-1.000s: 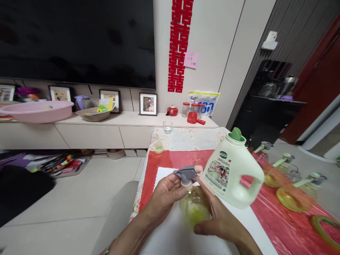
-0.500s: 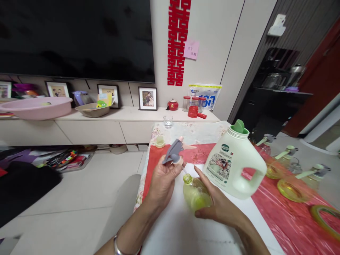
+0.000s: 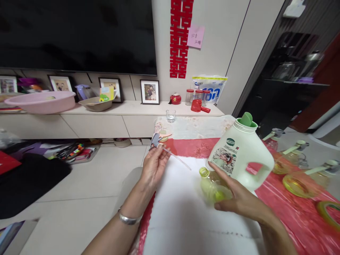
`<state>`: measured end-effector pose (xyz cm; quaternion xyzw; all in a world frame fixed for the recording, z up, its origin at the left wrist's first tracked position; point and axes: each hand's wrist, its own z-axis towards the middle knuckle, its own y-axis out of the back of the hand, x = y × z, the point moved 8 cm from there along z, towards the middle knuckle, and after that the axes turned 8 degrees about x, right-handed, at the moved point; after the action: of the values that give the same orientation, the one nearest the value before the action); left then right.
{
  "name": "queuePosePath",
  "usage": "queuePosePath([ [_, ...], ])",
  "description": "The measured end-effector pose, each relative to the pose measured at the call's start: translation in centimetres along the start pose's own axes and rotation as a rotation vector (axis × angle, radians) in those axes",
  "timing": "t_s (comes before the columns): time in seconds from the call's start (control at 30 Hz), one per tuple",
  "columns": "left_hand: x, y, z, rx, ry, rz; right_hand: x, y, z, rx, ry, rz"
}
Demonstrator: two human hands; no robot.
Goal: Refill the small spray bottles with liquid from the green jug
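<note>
My left hand holds a grey and pink spray trigger head with its thin clear dip tube trailing to the right, out over the table's left edge. My right hand is wrapped round a small clear bottle of yellow-green liquid, its neck uncapped, resting on a white cloth. A large pale green detergent jug with a green cap stands just behind the bottle, touching my right fingers.
A red tablecloth covers the table, with several more spray bottles at the right. A small cap and a glass sit at the far end. A long cabinet with basins and frames lines the wall.
The trigger head has come off the bottle and its tube is fully drawn out; my left hand has carried it up and left, while my right hand shifted the bottle to the right.
</note>
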<state>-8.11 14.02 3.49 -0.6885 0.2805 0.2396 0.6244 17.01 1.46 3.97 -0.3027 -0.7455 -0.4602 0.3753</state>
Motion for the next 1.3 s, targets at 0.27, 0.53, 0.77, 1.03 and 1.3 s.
queuePosePath([
  [0.27, 5.7, 1.5, 0.6, 0.135, 0.239, 0.581, 0.5, 2.0, -0.6, -0.166, 0.195, 0.095],
  [0.53, 4.6, 3.2, 0.8, 0.098, 0.120, 0.889, 0.4, 1.0, 0.4, -0.153, 0.186, 0.128],
  [0.77, 1.0, -1.7, -2.9, 0.358, -0.213, 1.159, 1.1, 1.0, 0.6, -0.198, 0.249, 0.169],
  [1.03, 6.3, -8.7, -8.6, 0.778, 0.147, 0.800, 3.5, -0.2, 0.4, -0.189, 0.419, 0.293],
  [1.3, 9.3, -6.5, -6.7, 0.550, 0.068, 0.847, 5.2, 2.2, -1.9, -0.604, 0.381, -0.165],
])
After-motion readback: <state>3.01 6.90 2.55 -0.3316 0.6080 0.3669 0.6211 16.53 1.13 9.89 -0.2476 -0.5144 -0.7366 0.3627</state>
